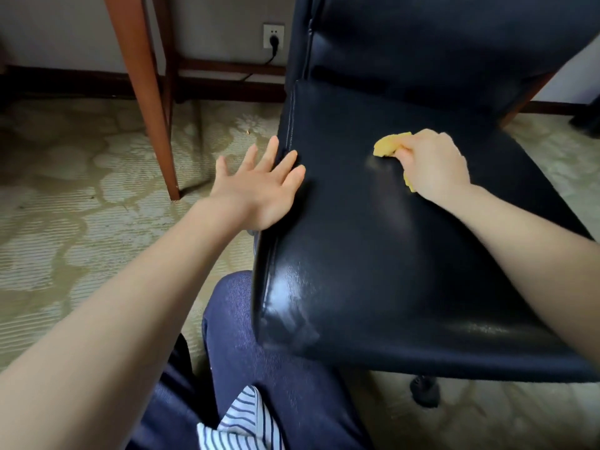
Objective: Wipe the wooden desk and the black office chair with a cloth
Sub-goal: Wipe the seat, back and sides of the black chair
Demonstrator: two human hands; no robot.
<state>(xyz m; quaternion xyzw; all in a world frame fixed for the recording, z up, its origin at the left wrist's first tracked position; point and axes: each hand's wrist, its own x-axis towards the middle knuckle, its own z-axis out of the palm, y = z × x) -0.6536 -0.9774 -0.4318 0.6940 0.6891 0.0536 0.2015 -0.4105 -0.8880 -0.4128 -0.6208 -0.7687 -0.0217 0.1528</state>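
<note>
The black office chair (373, 248) fills the right half of the view, its glossy seat facing me and its backrest rising behind. My right hand (433, 165) grips a crumpled yellow cloth (388, 145) and presses it on the middle of the seat. A damp streak shows on the leather just left of the cloth. My left hand (259, 186) lies flat with spread fingers against the seat's left edge. A leg of the wooden desk (147, 92) stands on the carpet to the left of the chair.
Patterned green carpet (74, 177) covers the floor. A wall socket (273, 36) with a black plug and cable sits behind the desk leg. A chair caster (423, 391) shows under the seat's front. My knee in dark blue trousers (259, 368) is close to the seat's front left corner.
</note>
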